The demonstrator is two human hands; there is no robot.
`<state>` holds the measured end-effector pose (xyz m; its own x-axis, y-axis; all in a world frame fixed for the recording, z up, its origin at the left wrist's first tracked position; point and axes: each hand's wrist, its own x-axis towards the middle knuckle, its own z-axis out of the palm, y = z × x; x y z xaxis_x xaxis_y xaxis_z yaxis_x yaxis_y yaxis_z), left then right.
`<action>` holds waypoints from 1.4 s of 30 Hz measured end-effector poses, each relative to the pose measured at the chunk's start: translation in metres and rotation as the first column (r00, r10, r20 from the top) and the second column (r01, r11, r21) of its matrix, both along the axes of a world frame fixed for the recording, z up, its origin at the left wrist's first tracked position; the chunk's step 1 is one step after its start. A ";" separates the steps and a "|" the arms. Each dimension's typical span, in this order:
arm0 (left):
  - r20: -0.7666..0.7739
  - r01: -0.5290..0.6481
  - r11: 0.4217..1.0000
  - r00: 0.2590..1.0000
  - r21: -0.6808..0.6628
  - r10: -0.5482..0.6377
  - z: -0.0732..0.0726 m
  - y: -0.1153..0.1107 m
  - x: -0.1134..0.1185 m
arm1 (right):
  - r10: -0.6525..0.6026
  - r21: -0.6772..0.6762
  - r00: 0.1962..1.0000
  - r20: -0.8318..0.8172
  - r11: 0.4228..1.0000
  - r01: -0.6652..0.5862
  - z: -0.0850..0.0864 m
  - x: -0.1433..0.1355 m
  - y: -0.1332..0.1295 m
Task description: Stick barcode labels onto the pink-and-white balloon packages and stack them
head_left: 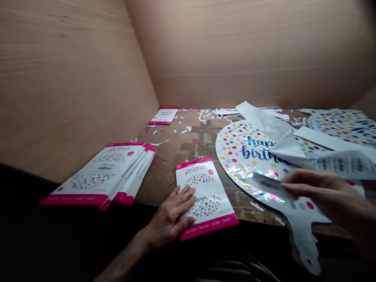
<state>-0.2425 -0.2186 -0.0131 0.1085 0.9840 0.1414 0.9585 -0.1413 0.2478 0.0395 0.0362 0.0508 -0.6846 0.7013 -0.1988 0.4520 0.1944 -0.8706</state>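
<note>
My left hand (173,213) lies flat, fingers stretched, on the lower left of a white and pink balloon packet (202,182) printed "prima". This packet is at the front edge of the worktop. To the right, my right hand (326,192) pinches a small flat grey piece (272,186), too smeared by motion to identify. It is over a round foil balloon (235,156) with coloured dots and "happy birthday" lettering, whose tail hangs past the edge. White paper strips (273,125) and a strip of barcode labels (340,164) partly cover the balloon.
A fanned pile of similar packets (96,172) sits at the left, and another packet (163,116) lies in the back corner. Paper scraps (188,128) litter the worktop. More foil balloons (343,123) lie at the back right. Brown board walls (235,51) enclose the left and back.
</note>
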 end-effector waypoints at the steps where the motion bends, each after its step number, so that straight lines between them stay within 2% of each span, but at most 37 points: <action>1: 0.009 -0.008 1.000 1.000 0.002 0.008 0.000 -0.001 0.002 | 0.125 -0.102 0.992 -0.033 0.987 -0.128 0.002 -0.030 -0.010; 3: 0.030 -0.028 0.999 0.999 0.019 0.028 -0.002 -0.003 0.004 | 0.273 -0.230 0.957 -0.099 0.929 -0.289 0.000 -0.078 -0.026; 6: 0.095 -0.058 0.997 0.994 0.060 0.052 -0.005 -0.006 0.006 | 0.357 -0.320 0.931 -0.080 0.875 -0.363 -0.014 -0.124 -0.037; 9: 0.154 -0.076 0.994 0.986 0.079 0.063 -0.005 -0.007 0.007 | 0.414 -0.341 0.910 0.016 0.858 -0.385 -0.028 -0.149 -0.041; 13: 0.163 -0.096 0.994 0.983 0.041 0.088 -0.001 -0.007 0.009 | 0.476 -0.323 0.876 0.080 0.843 -0.429 -0.038 -0.164 -0.042; 15: 0.160 -0.101 0.995 0.982 0.026 0.096 0.000 -0.007 0.010 | 0.487 -0.264 0.866 0.116 0.855 -0.445 -0.040 -0.168 -0.043; 19: 0.134 -0.081 0.997 0.988 0.016 0.078 -0.001 -0.006 0.009 | 0.464 -0.056 0.842 0.275 0.882 -0.468 -0.041 -0.171 -0.044; 22: 0.099 -0.031 0.999 0.995 0.009 0.030 -0.004 -0.005 0.007 | 0.435 0.015 0.838 0.329 0.885 -0.465 -0.039 -0.170 -0.048; 25: 0.080 -0.002 1.000 0.997 -0.005 0.002 -0.006 -0.004 0.005 | 0.413 0.093 0.825 0.386 0.873 -0.480 -0.034 -0.169 -0.053; 29: 0.095 -0.007 1.000 0.995 0.013 0.006 -0.007 -0.005 0.007 | 0.325 0.260 0.795 0.513 0.824 -0.504 -0.029 -0.166 -0.061; 34: 0.148 -0.060 0.998 0.987 -0.005 0.060 -0.005 -0.006 0.008 | 0.246 0.349 0.786 0.567 0.792 -0.500 -0.029 -0.161 -0.068; 37: 0.149 -0.029 0.999 0.988 -0.030 0.033 -0.004 -0.006 0.008 | 0.153 0.421 0.795 0.587 0.781 -0.461 -0.029 -0.156 -0.067; 42: 0.145 -0.036 0.999 0.989 -0.026 0.039 -0.003 -0.005 0.011 | 0.163 0.386 0.801 0.577 0.809 -0.443 -0.038 -0.145 -0.061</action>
